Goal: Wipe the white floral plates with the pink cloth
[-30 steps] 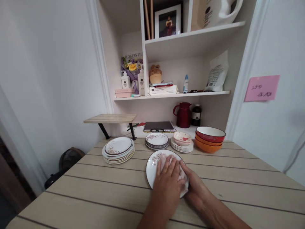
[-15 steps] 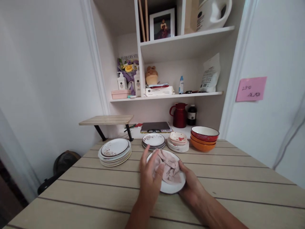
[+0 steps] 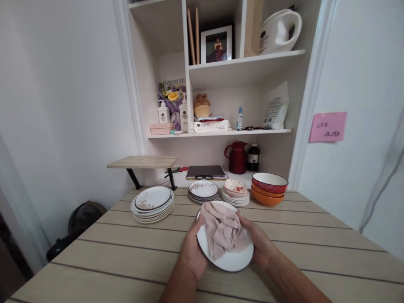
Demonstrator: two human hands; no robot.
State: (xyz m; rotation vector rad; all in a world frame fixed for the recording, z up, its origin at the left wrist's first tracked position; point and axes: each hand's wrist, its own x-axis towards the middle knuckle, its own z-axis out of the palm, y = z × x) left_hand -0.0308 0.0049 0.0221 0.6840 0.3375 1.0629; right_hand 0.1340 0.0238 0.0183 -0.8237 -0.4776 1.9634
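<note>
A white plate with a dark rim [image 3: 232, 261] is held between both hands above the slatted table, tilted a little toward me. On it lies a crumpled pale pink cloth [image 3: 222, 229]. My left hand [image 3: 194, 250] grips the plate's left edge, thumb on the rim and fingers underneath. On the opposite edge, my right hand [image 3: 259, 240] is closed round the rim, its thumb near the cloth and its other fingers hidden below the plate.
Behind the hands stand a stack of dark-rimmed plates [image 3: 203, 189], small dishes [image 3: 235, 187] on white saucers, and red and orange bowls [image 3: 269, 189]. A larger plate stack [image 3: 153, 204] is at left, near a raised wooden stand [image 3: 142, 161]. A red jug [image 3: 237, 158] stands farther back.
My left hand has left the cloth and taken hold of the plate's left edge. The plate has come slightly nearer and to the right, and the cloth lies more spread out.
</note>
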